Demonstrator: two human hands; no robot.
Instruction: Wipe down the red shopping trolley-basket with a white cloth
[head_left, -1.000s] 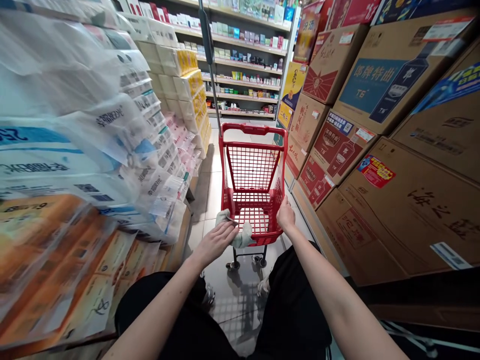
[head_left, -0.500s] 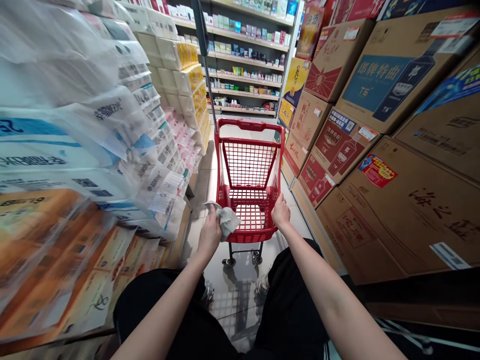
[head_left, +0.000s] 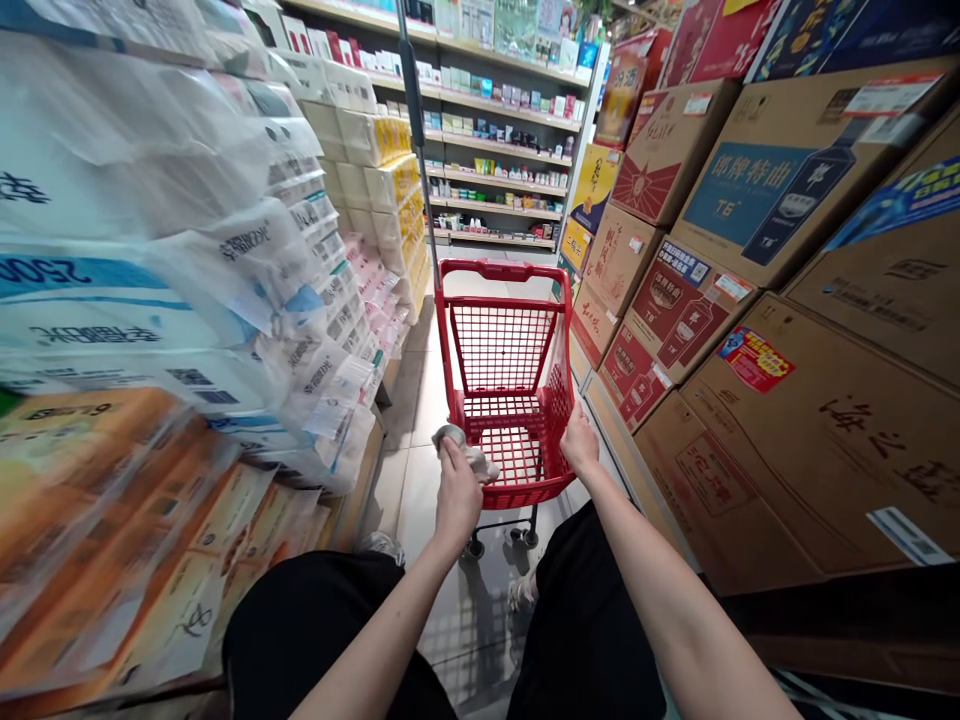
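Observation:
A small red plastic shopping cart [head_left: 504, 345] stands on the tiled aisle floor in front of me, its basket empty. My left hand [head_left: 457, 490] is closed around a crumpled grey-white cloth [head_left: 471, 452] and presses it on the cart's near left rim. My right hand [head_left: 579, 440] grips the near right rim of the cart. Both forearms reach forward over my black trousers.
Stacked packs of tissue paper [head_left: 225, 280] wall the aisle on the left. Large cardboard cartons [head_left: 787, 330] are piled along the right. Shelves of small goods [head_left: 502, 150] close the aisle's far end. A dark pole [head_left: 416, 130] rises behind the cart's left side.
My left hand has turned from lying flat over the cloth to gripping it on the cart's left rim. The cart has rolled slightly forward along the aisle, my right hand staying on its rim.

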